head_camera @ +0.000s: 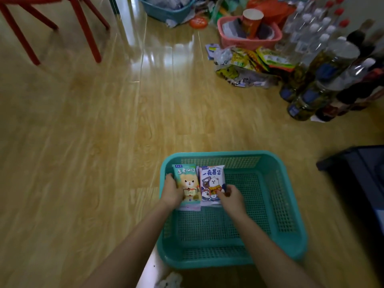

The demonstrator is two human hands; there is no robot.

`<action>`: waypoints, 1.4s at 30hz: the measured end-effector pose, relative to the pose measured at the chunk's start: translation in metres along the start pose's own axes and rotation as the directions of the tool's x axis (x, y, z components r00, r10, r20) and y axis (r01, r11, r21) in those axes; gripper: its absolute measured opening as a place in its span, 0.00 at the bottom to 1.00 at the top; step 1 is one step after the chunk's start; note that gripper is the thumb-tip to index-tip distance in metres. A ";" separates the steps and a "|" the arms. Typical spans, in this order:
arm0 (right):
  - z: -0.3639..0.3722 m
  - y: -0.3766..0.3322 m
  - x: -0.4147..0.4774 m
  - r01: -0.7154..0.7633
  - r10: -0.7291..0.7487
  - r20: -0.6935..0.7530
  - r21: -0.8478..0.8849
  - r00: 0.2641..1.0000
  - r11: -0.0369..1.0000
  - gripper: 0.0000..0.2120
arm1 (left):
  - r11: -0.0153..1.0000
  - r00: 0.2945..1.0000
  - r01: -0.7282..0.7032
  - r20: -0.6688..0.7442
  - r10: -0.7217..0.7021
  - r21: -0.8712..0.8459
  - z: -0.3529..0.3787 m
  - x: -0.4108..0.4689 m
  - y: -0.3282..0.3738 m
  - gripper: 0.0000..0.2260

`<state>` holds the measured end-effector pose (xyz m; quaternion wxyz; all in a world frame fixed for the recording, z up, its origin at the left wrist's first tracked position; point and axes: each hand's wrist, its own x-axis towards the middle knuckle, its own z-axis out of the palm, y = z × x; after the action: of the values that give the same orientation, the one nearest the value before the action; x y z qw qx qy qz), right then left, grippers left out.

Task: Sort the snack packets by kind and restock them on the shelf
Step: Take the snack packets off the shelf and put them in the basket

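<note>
teal basket (291, 204): left hand (171, 192) grips green packet (188, 183), right hand (231, 197) white packet (212, 180).

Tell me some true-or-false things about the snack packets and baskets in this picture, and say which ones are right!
1. The left hand holds a green packet. True.
2. The right hand holds nothing. False: it grips a white packet with cartoon animals on it.
3. Both packets are side by side inside the near teal basket. True.
4. The paper cup stands on the bare floor. False: it sits in the pink basket.
5. The chair legs are blue. False: they are red.
</note>
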<state>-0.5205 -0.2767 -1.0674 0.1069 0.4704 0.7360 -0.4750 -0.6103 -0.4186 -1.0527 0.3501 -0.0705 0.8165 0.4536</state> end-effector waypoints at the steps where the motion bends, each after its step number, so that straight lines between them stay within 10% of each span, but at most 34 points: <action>1: -0.001 -0.002 0.000 -0.002 0.001 -0.016 -0.033 1.000 0.999 0.15 | 1.000 1.000 0.000 -0.012 0.000 0.010 0.000 0.000 0.002 0.15; 10: -0.100 -0.082 -0.060 0.168 -0.162 0.047 -0.362 0.986 0.917 0.22 | 0.882 0.967 -0.242 0.022 0.255 0.405 -0.067 -0.064 0.092 0.11; 27: -0.548 -0.382 -0.494 0.391 -0.546 -0.279 -0.455 0.790 0.800 0.13 | 0.469 0.691 -0.537 0.047 0.721 0.701 -0.286 -0.516 0.555 0.10; 42: -0.646 -0.312 -0.718 0.141 -0.353 -0.719 -0.339 0.599 0.930 0.12 | 0.068 0.241 -0.838 0.255 0.936 0.541 -0.238 -0.671 0.644 0.08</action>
<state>-0.1975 -0.2170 -0.1071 -0.2262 0.5025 0.8220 -0.1436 -0.5096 -0.3697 -0.0990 -0.0671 0.5177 0.8025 0.2888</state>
